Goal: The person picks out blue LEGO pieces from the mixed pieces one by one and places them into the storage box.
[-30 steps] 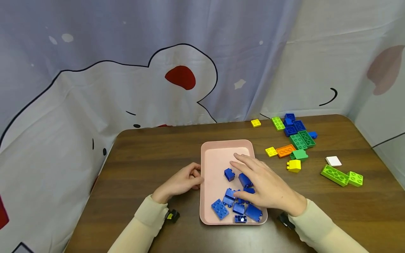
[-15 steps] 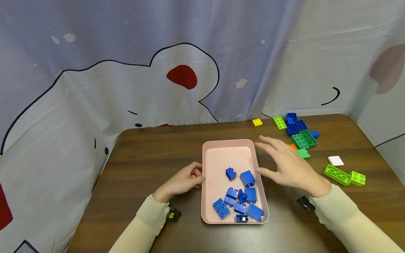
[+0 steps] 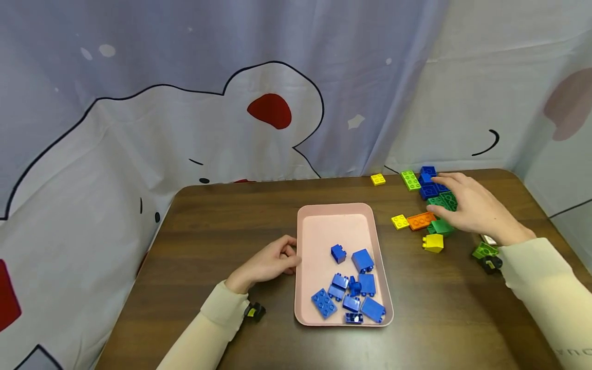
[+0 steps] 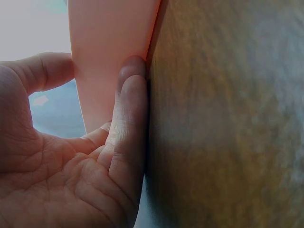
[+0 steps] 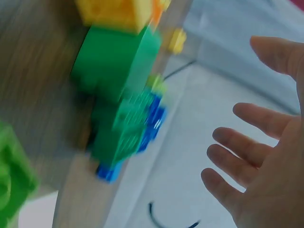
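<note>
A pink tray (image 3: pixel 337 221) holds several blue toy building bricks (image 3: pixel 363 261), most of them towards its near end. My left hand (image 3: pixel 270 261) holds the tray's left side. In the left wrist view its thumb (image 4: pixel 52 71) meets the rim and its fingers (image 4: pixel 130 109) lie along the outer wall. Over the loose bricks at the right, my right hand (image 3: pixel 476 208) hovers with spread fingers and holds nothing. Nearest below it are green bricks (image 3: pixel 441 227) and dark blue bricks (image 3: pixel 427 191), partly hidden by the hand. The right wrist view shows them blurred.
Left of the right hand lie an orange brick (image 3: pixel 421 221) and small yellow bricks (image 3: pixel 400 222). Another yellow brick (image 3: pixel 433 243) sits nearer. A lime brick (image 3: pixel 410 180) is at the back edge. The right wrist partly covers another lime brick (image 3: pixel 484 251) and a white piece.
My right hand has moved from above the tray to the right, over the loose bricks, with nothing in it. The left hand stays at the tray's side.
</note>
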The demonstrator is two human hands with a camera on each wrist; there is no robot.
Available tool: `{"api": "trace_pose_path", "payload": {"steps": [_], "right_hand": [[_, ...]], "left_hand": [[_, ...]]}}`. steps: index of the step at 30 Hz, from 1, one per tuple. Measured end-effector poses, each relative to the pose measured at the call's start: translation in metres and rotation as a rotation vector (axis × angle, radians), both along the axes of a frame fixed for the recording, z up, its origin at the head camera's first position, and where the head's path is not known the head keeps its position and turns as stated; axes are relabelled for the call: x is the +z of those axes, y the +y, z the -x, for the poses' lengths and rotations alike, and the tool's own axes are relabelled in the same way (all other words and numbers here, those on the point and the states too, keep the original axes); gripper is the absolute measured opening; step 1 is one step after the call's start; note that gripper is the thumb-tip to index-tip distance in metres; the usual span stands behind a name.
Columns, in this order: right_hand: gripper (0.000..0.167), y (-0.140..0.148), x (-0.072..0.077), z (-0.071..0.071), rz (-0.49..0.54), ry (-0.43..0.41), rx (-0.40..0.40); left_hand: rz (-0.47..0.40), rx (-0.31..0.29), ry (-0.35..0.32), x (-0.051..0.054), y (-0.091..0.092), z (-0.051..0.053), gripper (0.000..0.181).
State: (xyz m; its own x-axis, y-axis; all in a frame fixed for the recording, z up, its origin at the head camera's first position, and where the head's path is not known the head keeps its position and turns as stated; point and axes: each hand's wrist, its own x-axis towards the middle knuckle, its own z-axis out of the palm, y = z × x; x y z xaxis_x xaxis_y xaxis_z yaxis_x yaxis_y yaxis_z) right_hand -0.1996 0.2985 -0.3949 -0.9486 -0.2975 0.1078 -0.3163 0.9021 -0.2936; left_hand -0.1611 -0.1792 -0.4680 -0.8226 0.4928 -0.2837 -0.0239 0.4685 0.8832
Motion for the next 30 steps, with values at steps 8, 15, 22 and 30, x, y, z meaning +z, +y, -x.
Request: {"api": "trace_pose_path", "payload": {"steps": [8,15,22,30], "right_hand": [[0.070,0.043,-0.012,0.021,-0.067,-0.080,-0.033],[0.061,0.059,-0.024,0.031,-0.140,-0.128,-0.028],[0.057,0.062,-0.036,0.036,-0.167,-0.174,-0.043],[0.057,0.065,-0.039,0.036,-0.144,-0.185,-0.086]], "left_hand": [[0.008,0.001,0.006,0.002,0.001,-0.001,0.047],[0.006,0.002,0.010,0.003,0.001,-0.002,0.046],[0.001,0.006,0.003,0.003,0.001,-0.002,0.045],[-0.003,0.005,0.009,0.001,0.000,-0.001,0.045]]}}
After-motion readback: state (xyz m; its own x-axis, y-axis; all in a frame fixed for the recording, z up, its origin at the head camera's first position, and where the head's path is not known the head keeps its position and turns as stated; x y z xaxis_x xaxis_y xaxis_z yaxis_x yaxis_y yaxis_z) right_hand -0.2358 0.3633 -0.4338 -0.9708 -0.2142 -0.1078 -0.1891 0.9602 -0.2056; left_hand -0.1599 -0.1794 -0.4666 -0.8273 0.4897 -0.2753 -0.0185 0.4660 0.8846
